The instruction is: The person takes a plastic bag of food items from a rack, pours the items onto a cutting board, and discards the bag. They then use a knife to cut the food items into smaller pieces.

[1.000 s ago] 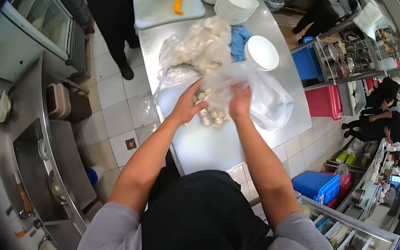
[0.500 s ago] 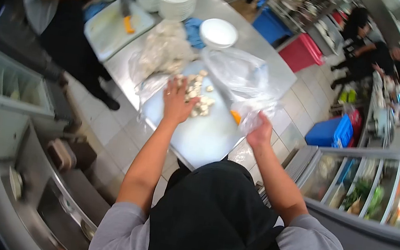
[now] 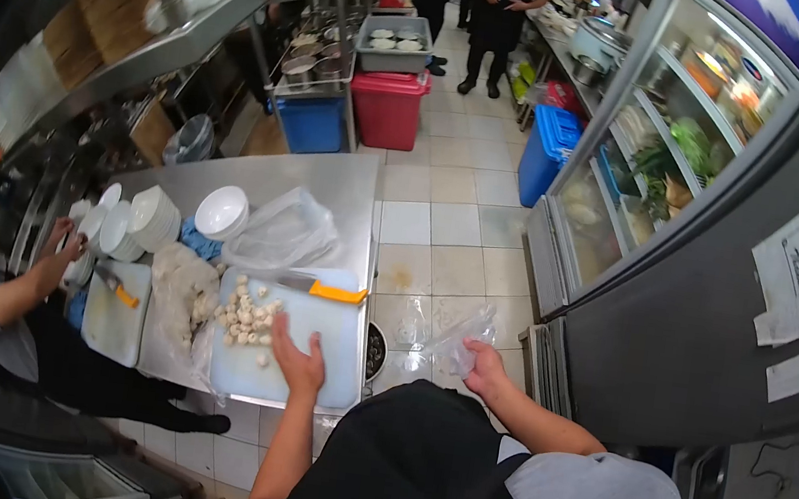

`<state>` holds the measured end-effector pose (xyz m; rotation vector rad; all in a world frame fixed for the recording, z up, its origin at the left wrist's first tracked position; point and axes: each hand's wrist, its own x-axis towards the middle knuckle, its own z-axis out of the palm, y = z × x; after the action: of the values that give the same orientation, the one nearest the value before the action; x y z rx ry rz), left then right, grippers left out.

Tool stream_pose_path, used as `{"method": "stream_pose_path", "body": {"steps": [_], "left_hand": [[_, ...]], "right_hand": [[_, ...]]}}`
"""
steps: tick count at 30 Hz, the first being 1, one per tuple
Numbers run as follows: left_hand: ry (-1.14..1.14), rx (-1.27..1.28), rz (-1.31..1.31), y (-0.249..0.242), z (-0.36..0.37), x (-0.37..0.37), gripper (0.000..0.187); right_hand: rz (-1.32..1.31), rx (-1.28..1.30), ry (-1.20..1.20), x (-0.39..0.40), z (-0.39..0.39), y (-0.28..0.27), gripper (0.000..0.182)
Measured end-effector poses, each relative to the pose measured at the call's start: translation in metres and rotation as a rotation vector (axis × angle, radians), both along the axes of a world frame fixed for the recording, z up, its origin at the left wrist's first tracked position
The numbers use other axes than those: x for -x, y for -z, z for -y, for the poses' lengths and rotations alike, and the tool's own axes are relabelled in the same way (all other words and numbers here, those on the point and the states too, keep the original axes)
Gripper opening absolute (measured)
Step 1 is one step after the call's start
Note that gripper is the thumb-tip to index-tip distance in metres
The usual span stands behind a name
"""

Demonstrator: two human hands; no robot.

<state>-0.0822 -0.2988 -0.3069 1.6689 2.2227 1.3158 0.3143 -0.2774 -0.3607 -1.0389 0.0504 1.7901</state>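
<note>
My left hand (image 3: 299, 362) is open, fingers spread, over the white cutting board (image 3: 336, 334) on the steel table. Just beyond its fingertips lies a loose pile of small whole white mushrooms (image 3: 244, 318). At the board's far edge rests a knife (image 3: 338, 293) with an orange handle. Out past the table's right edge, my right hand (image 3: 482, 365) grips a thin clear plastic bag (image 3: 453, 346), which hangs above the floor. A larger clear bag (image 3: 286, 230) lies crumpled beyond the board. To the left sits a cloudy plastic bag (image 3: 180, 289) with mushrooms in it.
White bowls (image 3: 153, 219) are stacked at the table's far left. A person (image 3: 19, 300) works there beside a second board (image 3: 114, 323) with another orange-handled knife. Below the table's right edge stands a pot (image 3: 375, 351). A glass-door fridge (image 3: 622, 168) is at the right.
My view has turned to the right. My right hand has moved away from the board with the clear bag. My left hand has drawn back from the mushrooms.
</note>
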Motion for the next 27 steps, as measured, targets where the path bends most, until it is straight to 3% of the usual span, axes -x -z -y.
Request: {"method": "stream_pose_path", "body": {"steps": [3,5,6,8,11,12,14,16,18,19,20,22,24,27], "left_hand": [[0.493,0.257,0.277,-0.004,-0.018,-0.071,0.071],[0.702,0.491,0.644,-0.015,-0.018,-0.134,0.07],[0.758,0.599,0.662,-0.019,-0.019,-0.158,0.07],[0.711,0.771,0.859,-0.076,0.0,-0.217,0.061],[0.846,0.85,0.557,-0.039,0.011,-0.262,0.049],[0.866,0.746,0.534,-0.016,0.02,-0.271,0.04],[0.873,0.777,0.493,0.025,0.033,-0.291,0.037],[0.936,0.865,0.531,-0.007,0.065,-0.329,0.029],[1.08,0.979,0.598,-0.008,0.093,-0.357,0.027],[1.022,1.173,0.774,-0.027,0.11,-0.375,0.029],[1.058,1.245,0.723,-0.021,0.117,-0.381,0.037],[1.09,1.245,0.685,-0.036,0.141,-0.4,0.04],[1.05,1.254,0.675,-0.035,0.148,-0.405,0.042],[0.932,1.29,0.695,-0.038,0.151,-0.418,0.04]], "right_hand": [[-0.035,-0.086,0.012,-0.002,0.014,-0.004,0.02],[-0.026,-0.139,0.053,-0.003,0.029,-0.028,0.022],[-0.003,-0.188,0.071,-0.001,0.034,-0.037,0.024],[0.029,-0.218,0.087,-0.01,0.05,-0.039,0.03],[0.131,-0.227,0.132,-0.037,0.088,-0.05,0.044],[0.186,-0.218,0.149,-0.048,0.102,-0.057,0.053],[0.248,-0.024,0.214,-0.073,0.136,-0.078,0.055],[0.164,0.049,0.218,-0.101,0.172,-0.084,0.072],[0.101,0.096,0.305,-0.117,0.208,-0.046,0.068],[0.047,0.075,0.326,-0.131,0.227,-0.023,0.065],[0.046,0.105,0.356,-0.148,0.247,-0.003,0.065],[0.088,0.266,0.578,-0.17,0.277,0.025,0.058],[0.111,0.27,0.659,-0.216,0.319,0.032,0.054],[0.352,0.374,0.973,-0.292,0.381,0.101,0.04]]}}
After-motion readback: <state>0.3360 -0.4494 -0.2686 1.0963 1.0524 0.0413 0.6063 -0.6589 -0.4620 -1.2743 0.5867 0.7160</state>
